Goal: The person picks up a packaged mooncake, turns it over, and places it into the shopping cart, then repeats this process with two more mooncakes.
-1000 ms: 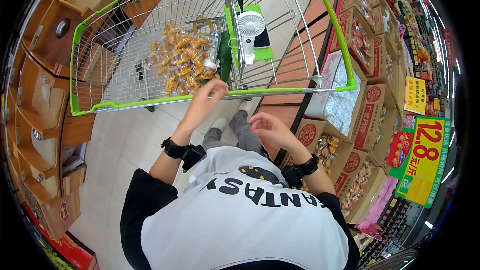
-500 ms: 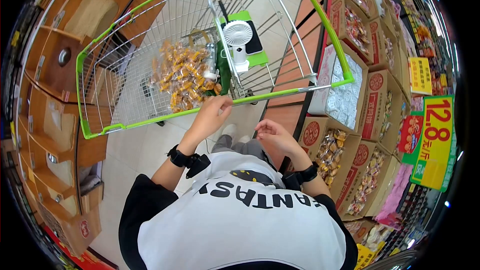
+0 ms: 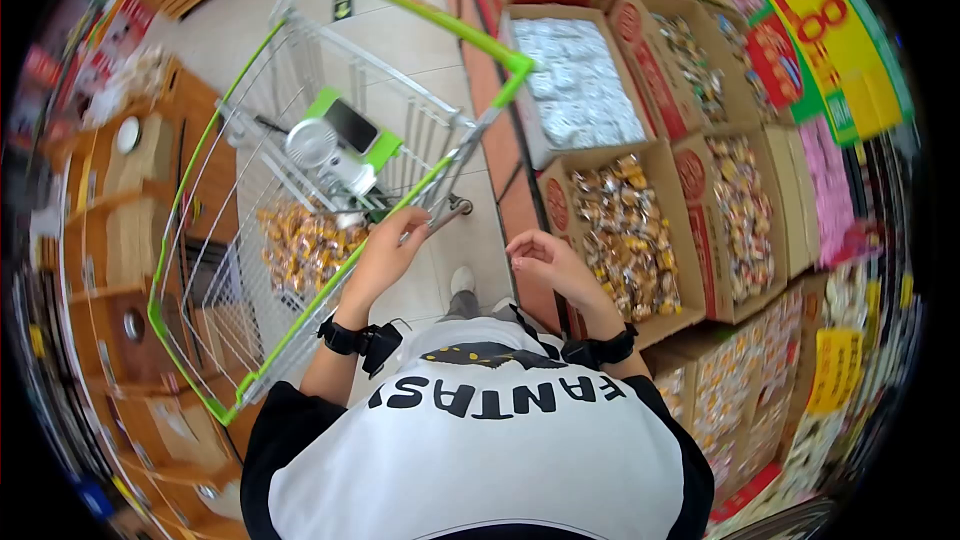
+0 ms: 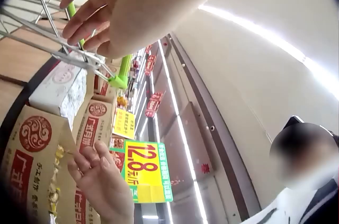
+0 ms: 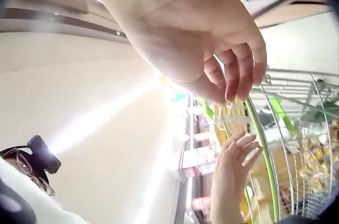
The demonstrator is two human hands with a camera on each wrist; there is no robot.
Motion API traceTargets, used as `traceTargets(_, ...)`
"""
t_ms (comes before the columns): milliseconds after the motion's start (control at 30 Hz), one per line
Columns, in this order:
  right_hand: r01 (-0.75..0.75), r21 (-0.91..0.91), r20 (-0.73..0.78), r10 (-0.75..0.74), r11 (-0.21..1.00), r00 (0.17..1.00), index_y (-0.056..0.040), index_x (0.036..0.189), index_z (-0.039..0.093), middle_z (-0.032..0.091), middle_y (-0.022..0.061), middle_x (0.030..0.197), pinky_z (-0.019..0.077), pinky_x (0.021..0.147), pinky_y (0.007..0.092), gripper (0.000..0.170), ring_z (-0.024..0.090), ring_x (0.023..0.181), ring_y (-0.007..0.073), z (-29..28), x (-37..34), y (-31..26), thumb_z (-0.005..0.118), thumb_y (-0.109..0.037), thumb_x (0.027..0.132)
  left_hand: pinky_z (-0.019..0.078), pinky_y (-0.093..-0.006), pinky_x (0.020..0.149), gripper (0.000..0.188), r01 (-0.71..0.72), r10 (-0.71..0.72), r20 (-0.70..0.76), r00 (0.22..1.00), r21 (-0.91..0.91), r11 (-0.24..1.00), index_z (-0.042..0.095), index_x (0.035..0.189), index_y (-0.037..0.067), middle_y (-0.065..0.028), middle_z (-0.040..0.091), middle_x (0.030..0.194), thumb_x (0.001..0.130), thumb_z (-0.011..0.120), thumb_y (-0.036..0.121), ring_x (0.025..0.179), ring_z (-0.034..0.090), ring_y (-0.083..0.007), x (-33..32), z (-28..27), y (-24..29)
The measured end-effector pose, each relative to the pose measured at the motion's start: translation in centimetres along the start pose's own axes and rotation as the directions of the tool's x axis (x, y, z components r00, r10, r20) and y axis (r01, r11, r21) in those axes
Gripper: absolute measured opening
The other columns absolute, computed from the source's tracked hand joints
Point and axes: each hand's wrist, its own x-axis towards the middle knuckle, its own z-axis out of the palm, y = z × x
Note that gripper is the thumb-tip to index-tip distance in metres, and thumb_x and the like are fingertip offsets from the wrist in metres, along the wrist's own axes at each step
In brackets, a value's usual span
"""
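Observation:
A shopping cart with a green rim stands at an angle ahead of the person. My left hand is at its near side rail, fingers relaxed; whether they touch the rail cannot be told. In the left wrist view the left hand has its fingers spread loosely, gripping nothing. My right hand hovers to the right of the cart, fingers loosely bent and empty, as the right wrist view of the right hand also shows. Inside the cart lie yellow-wrapped snacks, with a white fan and a phone above.
Cardboard boxes of wrapped snacks and a box of pale blue-white packets line the right side, below a yellow price sign. Wooden shelving runs along the left. Tiled floor shows between them.
The cart has swung round, its handle end now farther from the body and its basket lower left. The boxes on the right appear higher in view. Both hands keep nearly the same pose.

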Motion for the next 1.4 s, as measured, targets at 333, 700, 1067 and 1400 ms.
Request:
traceTargets(333,0.293,0.051,-0.528,-0.224,0.955,0.819,-0.0011,0.094,0.051,0.052,0.0025,0.084,0.0408,0.073,0.0209,0.015,0.051,0.079,0.0090,-5.4,-12.4,-1.7,0.050,-0.006,0.080,0.0434,-0.0287,0.072,0.018,-0.141,0.187,0.512,0.838,-0.128,0.982,0.052,0.096,0.001,-0.0107,0.058,0.084,0.081,0.050,0.009,0.080,0.056,-0.0196,4.3,10.0,6.3)
traceTargets(700,0.481,-0.058,-0.841,-0.302,0.875,0.448,-0.0021,0.093,0.051,0.053,0.0025,0.083,0.0412,0.072,0.0222,0.013,0.051,0.076,0.0094,-8.8,-17.3,-2.1,0.048,-0.009,0.082,0.0423,-0.0262,0.071,0.018,-0.084,0.141,0.636,0.759,-0.120,0.989,0.052,0.098,0.001,-0.0084,0.058,0.081,0.082,0.047,0.010,0.079,0.055,-0.0156,5.5,11.5,8.5)
traceTargets(1067,0.459,-0.072,-0.871,-0.280,0.886,0.403,-0.0016,0.096,0.050,0.052,0.0036,0.086,0.0428,0.074,0.0242,0.014,0.051,0.080,0.0105,-7.4,-18.5,-1.1,0.047,-0.008,0.083,0.0418,-0.0240,0.070,0.017,-0.016,0.155,0.713,0.684,-0.198,0.980,0.051,0.097,0.000,-0.0068,0.057,0.079,0.083,0.045,0.008,0.076,0.053,-0.0123,7.3,14.3,7.4)
traceTargets(1400,0.382,-0.010,-0.918,-0.160,0.924,0.362,-0.0030,0.097,0.050,0.052,0.0027,0.080,0.0394,0.070,0.0216,0.016,0.051,0.075,0.0102,-7.5,-18.3,2.6,0.046,-0.008,0.082,0.0442,-0.0230,0.067,0.015,0.062,0.262,0.842,0.472,-0.328,0.943,0.051,0.093,-0.002,-0.0068,0.057,0.079,0.082,0.045,0.005,0.074,0.054,-0.0129,8.0,23.0,6.8)
